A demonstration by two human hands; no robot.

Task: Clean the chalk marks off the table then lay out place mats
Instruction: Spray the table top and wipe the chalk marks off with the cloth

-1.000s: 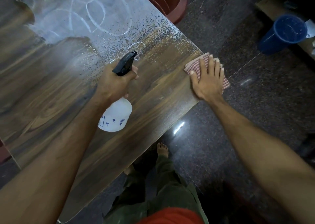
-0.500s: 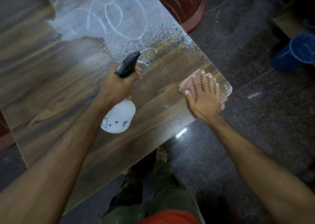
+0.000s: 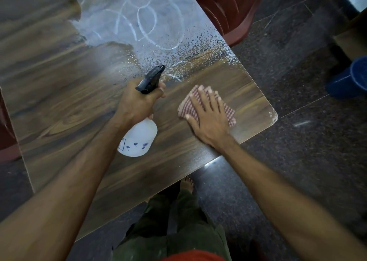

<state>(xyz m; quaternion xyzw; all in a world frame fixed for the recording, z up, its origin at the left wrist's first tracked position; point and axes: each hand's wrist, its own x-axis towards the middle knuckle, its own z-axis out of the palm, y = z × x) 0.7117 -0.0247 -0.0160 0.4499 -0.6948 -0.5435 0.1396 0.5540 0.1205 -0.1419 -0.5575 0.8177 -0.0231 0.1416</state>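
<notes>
The left hand (image 3: 137, 102) grips the spray bottle (image 3: 139, 137), fingers curled round its neck and trigger, nozzle aimed at 1 o'clock. The right hand (image 3: 208, 118), fingers spread flat, presses the cloth (image 3: 230, 114) on the tabletop (image 3: 59, 94) near its 3 o'clock corner. The chalk marks (image 3: 147, 18) lie at 12 o'clock, droplets below them. Risk: wiping only the near strip could smear wet chalk into a haze. Since a second ago the cloth has slid inward from the edge, toward the bottle.
</notes>
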